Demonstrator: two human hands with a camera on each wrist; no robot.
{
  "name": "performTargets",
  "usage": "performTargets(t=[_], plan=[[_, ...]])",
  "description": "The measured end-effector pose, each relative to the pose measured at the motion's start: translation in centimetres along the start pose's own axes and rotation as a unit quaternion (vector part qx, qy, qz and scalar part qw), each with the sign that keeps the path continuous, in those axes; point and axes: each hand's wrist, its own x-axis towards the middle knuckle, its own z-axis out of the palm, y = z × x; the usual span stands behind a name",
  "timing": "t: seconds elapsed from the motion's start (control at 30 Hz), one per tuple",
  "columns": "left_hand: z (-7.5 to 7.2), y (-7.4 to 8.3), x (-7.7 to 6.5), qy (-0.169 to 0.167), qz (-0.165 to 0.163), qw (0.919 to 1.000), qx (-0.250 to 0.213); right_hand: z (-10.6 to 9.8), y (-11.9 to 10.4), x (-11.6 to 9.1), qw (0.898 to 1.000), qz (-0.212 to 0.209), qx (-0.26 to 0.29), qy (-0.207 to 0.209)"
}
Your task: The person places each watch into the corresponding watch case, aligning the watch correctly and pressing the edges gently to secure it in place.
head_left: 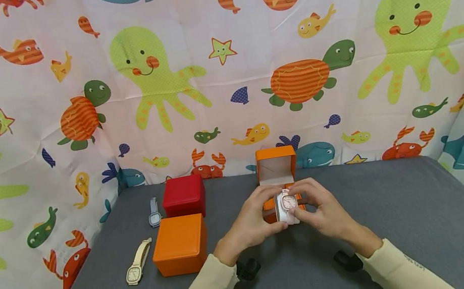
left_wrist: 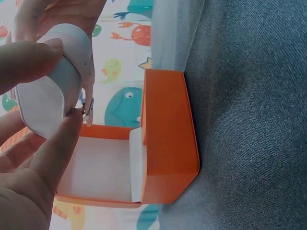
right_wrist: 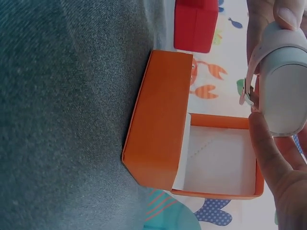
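A wristwatch (head_left: pixel 289 201) with a pale pinkish strap (right_wrist: pixel 276 42) is wrapped round a white watch cushion (left_wrist: pixel 42 103). My left hand (head_left: pixel 255 221) grips the cushion from the left, thumb below and fingers above. From the right, my right hand (head_left: pixel 329 210) pinches the watch and cushion, its thumb near the dial. The strap's metal buckle (right_wrist: pixel 248 94) shows on the underside. Just behind the hands stands an orange watch box (head_left: pixel 275 153) with its lid raised and white lining visible; the hands hide most of its base in the head view.
At left, a closed orange box (head_left: pixel 180 245) stands before a closed red box (head_left: pixel 184 197). Beside them lie a cream-strapped watch (head_left: pixel 139 262) and a grey-strapped watch (head_left: pixel 154 212). A sea-animal printed curtain (head_left: pixel 221 80) borders the grey cloth-covered table (head_left: pixel 410 217).
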Motion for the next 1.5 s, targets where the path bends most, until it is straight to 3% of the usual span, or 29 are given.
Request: performTargets(t=[0.4,0.7,0.93,1.03,1.23,1.5], plan=[[0.1,-0.2,-0.1,0.005,0.007,1.0,0.001,0.0,0.1,0.0,1.0,0.011,0.015,-0.002],[0.1,-0.4,0.0,0.012,-0.037,0.9942,-0.1,-0.8,0.6,-0.1,0.998,0.03,0.02,-0.052],[-0.5,0.9,-0.1,0.015,-0.05,0.9881,-0.145,-0.9,1.1,-0.1,0.994,0.065,0.011,-0.09],[-0.3,0.2,0.0,0.013,-0.053,0.9903,-0.128,-0.8,1.3,0.1,0.993,0.064,0.007,-0.094],[0.2,-1.9,0.4,0.014,-0.04,0.9984,-0.038,-0.7,2.0,0.5,0.993,0.054,0.008,-0.101],[0.5,-3.5,2.3,-0.008,-0.052,0.9985,0.013,-0.4,7.7,1.4,0.989,0.079,0.006,-0.125]])
